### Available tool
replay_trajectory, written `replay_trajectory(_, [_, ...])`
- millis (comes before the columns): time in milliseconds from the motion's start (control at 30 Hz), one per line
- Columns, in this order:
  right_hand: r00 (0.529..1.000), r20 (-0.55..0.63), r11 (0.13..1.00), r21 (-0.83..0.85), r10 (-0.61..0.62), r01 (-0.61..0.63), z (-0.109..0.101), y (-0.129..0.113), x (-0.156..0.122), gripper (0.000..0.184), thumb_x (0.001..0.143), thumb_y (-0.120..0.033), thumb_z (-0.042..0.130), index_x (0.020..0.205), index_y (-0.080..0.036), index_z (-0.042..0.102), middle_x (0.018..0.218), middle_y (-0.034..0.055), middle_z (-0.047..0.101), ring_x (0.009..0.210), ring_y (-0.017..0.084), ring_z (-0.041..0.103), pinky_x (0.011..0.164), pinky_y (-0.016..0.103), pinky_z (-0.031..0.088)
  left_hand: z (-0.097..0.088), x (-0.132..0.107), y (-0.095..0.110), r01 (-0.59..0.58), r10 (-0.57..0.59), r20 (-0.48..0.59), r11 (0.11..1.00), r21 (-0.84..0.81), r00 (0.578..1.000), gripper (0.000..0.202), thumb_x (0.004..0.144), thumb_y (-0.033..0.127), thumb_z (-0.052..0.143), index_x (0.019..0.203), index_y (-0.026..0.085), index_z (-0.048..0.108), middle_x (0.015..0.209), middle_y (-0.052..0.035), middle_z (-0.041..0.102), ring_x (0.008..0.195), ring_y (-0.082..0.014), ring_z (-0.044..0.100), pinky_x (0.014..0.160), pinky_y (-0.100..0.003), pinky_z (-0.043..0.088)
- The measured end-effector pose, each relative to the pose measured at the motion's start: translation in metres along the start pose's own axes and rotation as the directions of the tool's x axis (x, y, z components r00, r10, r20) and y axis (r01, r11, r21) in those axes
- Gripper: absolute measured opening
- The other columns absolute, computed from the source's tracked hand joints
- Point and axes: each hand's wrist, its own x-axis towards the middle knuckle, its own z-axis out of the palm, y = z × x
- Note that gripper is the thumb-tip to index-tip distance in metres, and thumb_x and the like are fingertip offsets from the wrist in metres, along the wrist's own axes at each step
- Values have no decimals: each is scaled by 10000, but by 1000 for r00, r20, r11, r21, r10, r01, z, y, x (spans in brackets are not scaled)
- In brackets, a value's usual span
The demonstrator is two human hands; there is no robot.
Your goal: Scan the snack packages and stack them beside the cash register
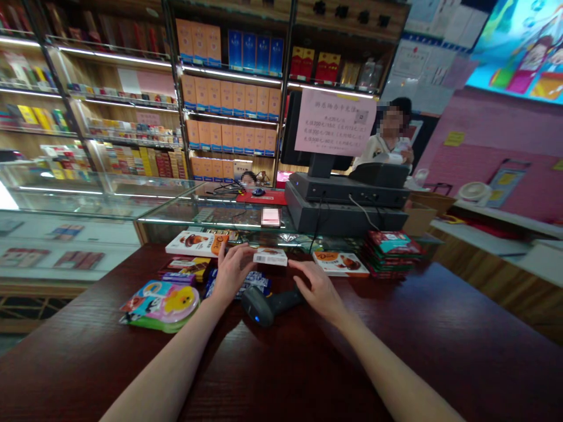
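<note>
A small white chocolate box [270,257] with a barcode on its near side lies between my hands. My left hand [233,272] has its fingertips at the box's left end. My right hand [319,290] has bent, parted fingers, with one fingertip at or just beside the box's right edge. Below the box, a dark barcode scanner [264,308] with a blue light rests on the counter, its handle reaching toward my right hand. Blue-and-white packets [264,284] lie behind the scanner, partly hidden by my left hand.
White-and-orange Dove boxes lie left [189,242] and right [341,264]. Yellow-brown packs [189,268] and a colourful duck package [162,305] are left. Stacked dark-red packets [391,253] stand right. Beyond are a glass case, a monitor [334,123] and a person [387,138].
</note>
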Motion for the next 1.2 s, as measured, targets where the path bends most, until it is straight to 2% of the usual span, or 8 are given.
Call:
replay_trajectory(100, [990,116,997,36,-76,72,-3,-7,-12,353,979,-251,541,1330,-233,576,1218,93,702,1144,231,628,994,430,482,0,0,-1,-20,20,3,1000,1,1000,306,916,312,599,1219,269,599,1231,-48,710,1250,-241,606,1245,-607,103])
replay_trajectory(267, [948,289,990,93,-132,110,5,-16,-20,650,863,-404,739,1435,-231,482,1359,107,635,1254,247,573,1066,421,429,0,-1,-3,-45,44,22,999,3,999,323,953,318,548,1269,264,583,1298,-56,687,1287,-232,582,1245,-594,89])
replay_trajectory(333, [937,325,990,93,-130,105,11,-18,-20,678,846,-383,756,1444,-235,474,1372,104,628,1260,248,571,1075,419,412,0,-1,-4,-43,42,43,999,2,998,327,968,312,529,1289,264,568,1323,-57,674,1308,-225,565,1244,-590,86])
replay_trajectory(433, [923,363,991,84,-125,101,18,-19,-18,615,864,-298,726,1429,-241,490,1354,91,645,1235,245,587,1074,422,393,-1,-1,-3,-43,42,60,999,7,997,336,977,312,515,1307,266,561,1337,-57,668,1323,-222,551,1241,-589,99])
replay_trajectory(600, [920,377,994,52,-108,95,19,-20,-19,553,885,-218,664,1415,-247,509,1333,85,661,1201,234,601,1032,402,404,-2,-1,-2,-54,52,62,998,43,997,357,976,317,503,1324,266,568,1335,-66,669,1320,-229,557,1239,-586,143])
replay_trajectory(833, [907,412,996,33,-87,81,4,-23,-25,628,867,-202,627,1463,-289,450,1430,76,600,1276,246,573,1078,444,377,-2,-2,-1,-38,37,42,999,25,998,354,969,308,522,1316,263,569,1336,-74,667,1306,-230,569,1233,-581,179])
replay_trajectory(967, [935,347,997,55,-72,56,-7,-19,-26,640,874,-220,653,1474,-290,441,1393,79,629,1206,238,611,1028,421,421,-1,-2,-1,-24,23,32,1000,14,999,362,953,301,550,1313,271,570,1324,-72,675,1290,-228,580,1235,-582,172])
replay_trajectory(1200, [962,268,988,132,43,-81,-22,-7,-24,643,849,-236,716,1443,-327,486,1344,50,660,1200,243,615,1032,433,448,-2,-3,0,-24,24,27,999,21,999,374,947,290,559,1320,268,555,1327,-63,673,1279,-227,589,1234,-580,186])
